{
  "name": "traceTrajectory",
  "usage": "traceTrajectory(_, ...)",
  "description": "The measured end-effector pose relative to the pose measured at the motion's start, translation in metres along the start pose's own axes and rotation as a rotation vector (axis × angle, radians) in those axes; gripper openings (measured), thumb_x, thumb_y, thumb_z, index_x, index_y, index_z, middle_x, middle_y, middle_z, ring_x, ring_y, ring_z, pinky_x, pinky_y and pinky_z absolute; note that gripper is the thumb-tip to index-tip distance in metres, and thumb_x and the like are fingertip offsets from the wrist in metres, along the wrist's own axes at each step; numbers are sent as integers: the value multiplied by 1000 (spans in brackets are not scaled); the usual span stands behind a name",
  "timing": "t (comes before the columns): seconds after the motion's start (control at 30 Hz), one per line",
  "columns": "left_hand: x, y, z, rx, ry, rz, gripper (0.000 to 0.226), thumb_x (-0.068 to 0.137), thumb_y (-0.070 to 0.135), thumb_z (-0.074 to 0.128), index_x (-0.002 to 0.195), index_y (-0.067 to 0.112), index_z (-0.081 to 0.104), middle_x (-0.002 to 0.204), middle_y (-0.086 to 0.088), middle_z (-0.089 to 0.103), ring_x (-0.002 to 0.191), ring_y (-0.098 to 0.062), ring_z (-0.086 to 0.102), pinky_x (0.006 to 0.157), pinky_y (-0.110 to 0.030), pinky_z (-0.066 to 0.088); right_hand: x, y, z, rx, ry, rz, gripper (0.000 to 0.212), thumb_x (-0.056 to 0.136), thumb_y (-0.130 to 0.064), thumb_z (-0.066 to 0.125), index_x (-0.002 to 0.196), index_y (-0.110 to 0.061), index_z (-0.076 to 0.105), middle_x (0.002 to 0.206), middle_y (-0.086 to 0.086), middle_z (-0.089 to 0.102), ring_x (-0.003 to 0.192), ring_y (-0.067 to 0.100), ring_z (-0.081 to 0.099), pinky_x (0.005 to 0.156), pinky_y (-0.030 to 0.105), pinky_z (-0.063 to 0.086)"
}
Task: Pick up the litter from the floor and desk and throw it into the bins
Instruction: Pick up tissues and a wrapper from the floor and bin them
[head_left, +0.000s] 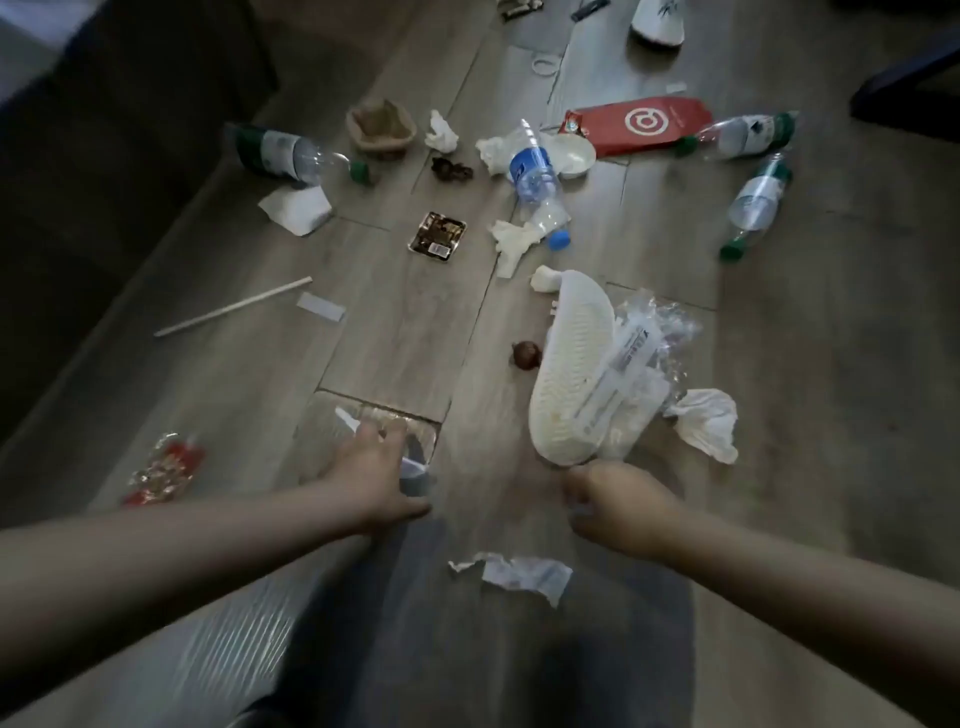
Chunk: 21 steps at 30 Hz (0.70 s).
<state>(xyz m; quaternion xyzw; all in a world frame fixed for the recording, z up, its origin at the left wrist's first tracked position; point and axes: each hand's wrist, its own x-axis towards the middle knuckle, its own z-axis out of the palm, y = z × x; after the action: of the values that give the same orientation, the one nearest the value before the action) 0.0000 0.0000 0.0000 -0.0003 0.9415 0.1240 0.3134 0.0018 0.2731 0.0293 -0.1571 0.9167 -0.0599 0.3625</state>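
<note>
Left hand (374, 470) grips flat clear plastic wrapper (332, 426) on grey wood-plank floor (395, 332). Right hand (618, 506), fingers curled, at near end of white ribbed shoe sole (571, 374); grip unclear, blurred. Torn white paper scrap (519, 571) between forearms. Red flat pouch (644, 124), blue-label clear plastic bottle (532, 174) farther off.

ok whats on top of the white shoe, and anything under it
Crinkled clear plastic packaging lies on the white shoe, across the right edge of its upturned sole. Whatever is beneath the shoe is covered by it and cannot be seen.
</note>
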Motion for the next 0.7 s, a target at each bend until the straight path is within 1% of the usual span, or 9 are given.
traceTrajectory(0.1,13,2,12,29,-11,98,80,72,47,72,136,19,34,138,-10,30,122,-29,41,99,-36,43,4,2,6,-67,19,-41,35,84,-31,60,116,-19,58,115,3,62,108,23,57,78,28,42)
traceTrajectory(0.2,8,9,11,-30,0,110,62,73,48,72,120,18,44,129,-10,38,109,-29,50,91,-33,46,-3,-7,5,-68,32,-24,43,85,-32,61,126,-19,55,120,3,61,111,22,56,82,27,43)
traceTrajectory(0.23,6,13,10,-54,1,130,63,73,49,72,120,17,44,131,-11,37,111,-30,50,93,-34,47,-8,-8,4,-65,50,-19,44,85,-32,61,126,-19,54,121,3,61,112,23,56,83,28,44)
traceTrajectory(0.3,-2,22,14,-63,-53,181,75,74,47,72,133,15,38,142,-10,28,123,-29,44,101,-36,43,-15,-7,6,-67,77,-8,43,84,-32,61,125,-20,54,121,2,61,112,22,56,84,28,44)
traceTrajectory(0.33,-3,25,17,-46,-75,210,82,75,46,72,139,15,33,146,-9,24,129,-27,39,105,-35,40,-17,-3,10,-57,82,11,43,84,-33,61,125,-21,54,121,1,61,112,21,56,84,28,45)
traceTrajectory(0.4,-4,33,26,32,-94,278,89,74,48,73,145,20,28,146,-5,23,131,-25,36,106,-35,39,-21,9,20,2,89,66,44,83,-33,62,125,-22,55,120,-1,61,111,19,57,85,27,45)
traceTrajectory(0.47,-3,42,34,89,-80,343,88,71,53,72,143,22,30,144,-2,25,131,-24,36,106,-36,39,-22,23,25,60,96,142,43,82,-32,64,123,-21,57,118,0,62,108,18,58,84,26,47)
traceTrajectory(0.57,-7,56,51,94,-57,415,86,69,59,70,138,23,34,142,-3,29,129,-23,34,107,-38,37,-24,39,25,107,98,242,39,83,-26,64,119,-15,59,116,4,63,106,20,59,78,24,44)
traceTrajectory(0.7,-10,76,74,119,-13,487,79,68,62,65,132,23,39,136,-1,32,125,-24,35,106,-39,34,-24,52,21,140,144,285,36,83,-25,64,117,-13,60,115,5,63,105,21,59,78,26,45)
